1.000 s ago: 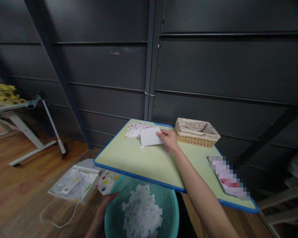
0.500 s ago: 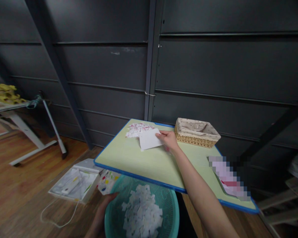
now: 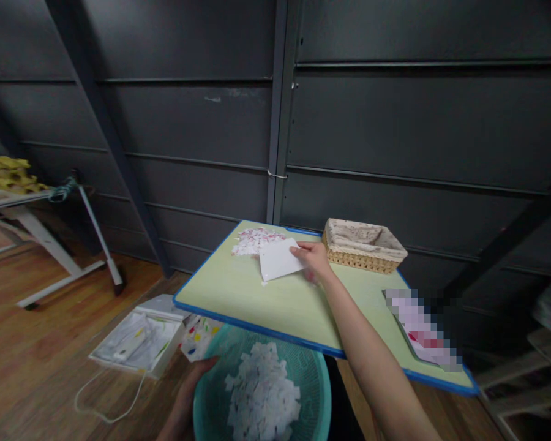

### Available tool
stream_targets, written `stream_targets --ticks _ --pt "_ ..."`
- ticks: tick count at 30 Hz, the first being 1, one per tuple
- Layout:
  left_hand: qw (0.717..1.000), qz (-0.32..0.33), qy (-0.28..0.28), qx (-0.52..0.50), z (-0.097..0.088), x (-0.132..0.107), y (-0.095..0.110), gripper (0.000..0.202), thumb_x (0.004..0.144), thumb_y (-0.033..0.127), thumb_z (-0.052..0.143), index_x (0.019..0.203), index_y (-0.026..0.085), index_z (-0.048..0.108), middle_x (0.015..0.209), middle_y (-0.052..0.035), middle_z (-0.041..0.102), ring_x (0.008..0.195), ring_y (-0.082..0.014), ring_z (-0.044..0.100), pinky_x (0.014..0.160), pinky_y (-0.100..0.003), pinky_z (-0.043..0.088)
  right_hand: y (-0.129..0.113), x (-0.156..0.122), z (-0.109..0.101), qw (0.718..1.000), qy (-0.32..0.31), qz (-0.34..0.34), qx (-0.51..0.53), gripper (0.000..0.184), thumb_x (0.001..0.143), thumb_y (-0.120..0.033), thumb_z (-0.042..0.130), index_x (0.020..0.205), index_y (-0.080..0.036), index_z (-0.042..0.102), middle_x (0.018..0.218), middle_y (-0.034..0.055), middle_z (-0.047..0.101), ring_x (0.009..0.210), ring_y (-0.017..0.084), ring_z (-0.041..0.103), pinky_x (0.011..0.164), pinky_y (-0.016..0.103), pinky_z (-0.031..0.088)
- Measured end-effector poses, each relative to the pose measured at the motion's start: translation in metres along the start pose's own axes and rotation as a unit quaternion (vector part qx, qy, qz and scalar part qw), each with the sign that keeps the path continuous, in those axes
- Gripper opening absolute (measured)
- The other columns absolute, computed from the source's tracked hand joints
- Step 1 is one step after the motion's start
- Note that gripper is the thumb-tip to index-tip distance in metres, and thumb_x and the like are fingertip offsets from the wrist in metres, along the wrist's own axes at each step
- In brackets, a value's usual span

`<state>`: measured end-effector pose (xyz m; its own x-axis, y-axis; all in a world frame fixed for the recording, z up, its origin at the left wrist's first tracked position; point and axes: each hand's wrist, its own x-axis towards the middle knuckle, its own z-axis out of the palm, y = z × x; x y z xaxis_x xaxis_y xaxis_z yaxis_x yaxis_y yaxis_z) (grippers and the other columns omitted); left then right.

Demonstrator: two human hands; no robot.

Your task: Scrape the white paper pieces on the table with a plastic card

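My right hand (image 3: 316,259) pinches a white card (image 3: 280,260) by its right edge, thumb on top, just above the pale yellow table (image 3: 239,294). Beside the card's far left corner lies a heap of small white and pinkish paper scraps (image 3: 256,239). Something small and reddish shows blurred under my right hand. Below the table edge, my left hand (image 3: 201,370) grips the left rim of a teal plastic basket (image 3: 321,392). A large pile of white paper pieces (image 3: 264,392) fills the middle of that basket. Most of my left fingers are hidden behind the rim.
A lined wicker basket (image 3: 365,245) stands at the table's back right. A blurred-out flat item (image 3: 422,334) lies near the right edge. An open white box (image 3: 140,337) with a cord is on the floor at left. A dark panelled wall (image 3: 202,122) rises behind the table.
The card in my right hand has shifted slightly right and towards me, with its tilt a little changed. My left hand and the teal basket stay in place.
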<state>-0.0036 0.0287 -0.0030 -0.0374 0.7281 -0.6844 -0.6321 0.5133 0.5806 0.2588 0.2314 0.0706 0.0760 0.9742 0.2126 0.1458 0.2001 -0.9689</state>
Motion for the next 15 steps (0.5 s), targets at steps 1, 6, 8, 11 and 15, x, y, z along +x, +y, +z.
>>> stream_targets --ticks 1,6,8,11,15 --pt "1.0 -0.003 0.0 0.003 0.0007 -0.0007 0.0001 0.044 0.07 0.023 0.068 0.111 0.008 0.061 0.064 -0.0065 0.077 0.075 -0.0303 0.073 0.068 -0.04 0.058 0.0004 0.0003 -0.0005 1.0 0.0 0.001 -0.006 0.047 0.059 -0.04 0.07 0.092 -0.007 0.075 0.083 0.0119 0.073 0.061 0.02 0.06 0.052 0.026 0.04" --pt "0.999 0.011 0.01 0.031 0.0014 -0.0025 -0.0005 0.043 0.073 0.02 0.064 0.114 0.007 0.059 0.057 -0.0058 0.075 0.064 -0.0292 0.073 0.059 -0.038 0.057 0.0018 -0.0004 0.0012 1.0 -0.025 0.008 -0.012 0.046 0.059 -0.04 0.069 0.091 -0.008 0.075 0.082 0.011 0.073 0.061 0.019 0.06 0.053 0.026 0.04" --pt "1.0 0.014 0.008 0.026 0.0005 -0.0019 -0.0006 0.044 0.073 0.02 0.065 0.114 0.007 0.058 0.058 -0.0051 0.075 0.063 -0.0285 0.073 0.058 -0.037 0.057 0.0018 -0.0011 0.0027 0.999 -0.03 0.011 -0.003 0.047 0.058 -0.04 0.07 0.091 -0.007 0.075 0.082 0.011 0.073 0.061 0.019 0.06 0.053 0.027 0.04" --pt "1.0 0.014 0.001 0.02 -0.0014 0.0004 -0.001 0.042 0.074 0.02 0.065 0.113 0.007 0.058 0.06 -0.0054 0.076 0.065 -0.0274 0.073 0.06 -0.036 0.057 0.0019 -0.0017 0.0042 1.0 -0.029 0.011 0.001 0.049 0.057 -0.04 0.07 0.092 -0.006 0.074 0.08 0.0105 0.072 0.061 0.018 0.058 0.053 0.026 0.04" --pt "0.999 0.029 0.005 0.022 -0.0015 0.0016 -0.002 0.041 0.074 0.019 0.065 0.113 0.008 0.059 0.062 -0.006 0.076 0.069 -0.0279 0.073 0.059 -0.035 0.057 0.0032 -0.0024 0.0052 0.998 -0.063 -0.005 -0.026 0.044 0.059 -0.041 0.071 0.086 -0.007 0.075 0.068 0.0059 0.068 0.056 0.014 0.051 0.049 0.024 0.032"
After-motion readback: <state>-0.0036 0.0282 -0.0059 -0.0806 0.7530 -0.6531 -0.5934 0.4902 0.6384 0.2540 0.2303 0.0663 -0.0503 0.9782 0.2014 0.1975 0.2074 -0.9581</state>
